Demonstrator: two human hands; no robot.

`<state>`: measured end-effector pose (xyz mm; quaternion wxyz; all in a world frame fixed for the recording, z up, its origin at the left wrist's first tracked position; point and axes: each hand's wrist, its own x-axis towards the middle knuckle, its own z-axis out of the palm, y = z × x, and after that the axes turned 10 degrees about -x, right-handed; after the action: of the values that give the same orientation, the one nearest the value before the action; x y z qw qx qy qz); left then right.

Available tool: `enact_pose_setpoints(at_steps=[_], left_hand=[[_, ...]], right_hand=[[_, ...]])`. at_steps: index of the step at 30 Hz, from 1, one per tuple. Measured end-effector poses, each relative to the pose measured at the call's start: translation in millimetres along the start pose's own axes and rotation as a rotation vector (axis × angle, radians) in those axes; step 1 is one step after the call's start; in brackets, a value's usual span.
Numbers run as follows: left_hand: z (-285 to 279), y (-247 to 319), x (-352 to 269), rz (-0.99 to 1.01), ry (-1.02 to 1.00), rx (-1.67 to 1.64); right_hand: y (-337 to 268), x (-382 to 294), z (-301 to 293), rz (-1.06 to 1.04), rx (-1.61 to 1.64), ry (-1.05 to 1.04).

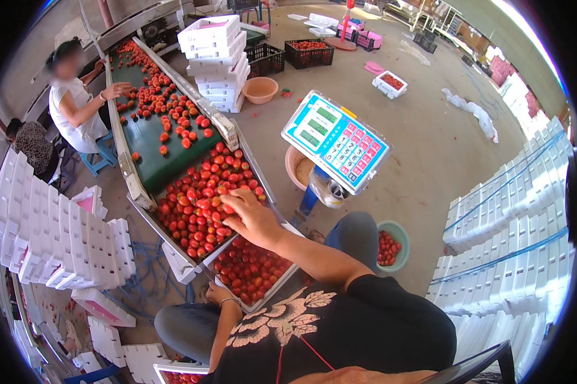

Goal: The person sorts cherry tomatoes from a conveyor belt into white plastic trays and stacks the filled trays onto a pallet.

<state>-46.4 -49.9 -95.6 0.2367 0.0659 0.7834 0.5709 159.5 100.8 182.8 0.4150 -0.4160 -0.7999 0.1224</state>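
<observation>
Small red tomatoes [197, 206] fill a metal tray at the foot of a green conveyor belt [168, 153]. My right hand [254, 218] reaches over the tray's right part, fingers spread, its fingertips at the tomatoes. Below the tray, against my lap, stands a white foam box [261, 303] full of tomatoes. Its left edge is touched by my left hand [218, 294]; whether the fingers grip the rim is hard to tell. A digital scale display [336, 141] stands on a blue post beyond my right arm.
A co-worker [77, 105] sits left of the belt, a hand over it; another person [31, 146] sits behind. White foam boxes are stacked at left [62, 235], far [216, 57] and right [499, 230]. A green basin [399, 245] with tomatoes stands by my right knee. Black crates [309, 55] stand farther off.
</observation>
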Motion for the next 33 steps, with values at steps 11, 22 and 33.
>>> enact_pose_setpoints(at_steps=[11, 22, 33], left_hand=[[2, 15, -19, 0.017, -0.003, 0.131], [1, 0, -9, -0.034, -0.004, 0.11], [9, -3, -10, -0.052, -0.085, -0.018]], right_hand=[[95, -119, -18, 0.509, -0.206, 0.066], [112, -144, -4, 0.404, -0.384, -0.193], [87, -143, 39, 0.141, -0.183, -0.652]])
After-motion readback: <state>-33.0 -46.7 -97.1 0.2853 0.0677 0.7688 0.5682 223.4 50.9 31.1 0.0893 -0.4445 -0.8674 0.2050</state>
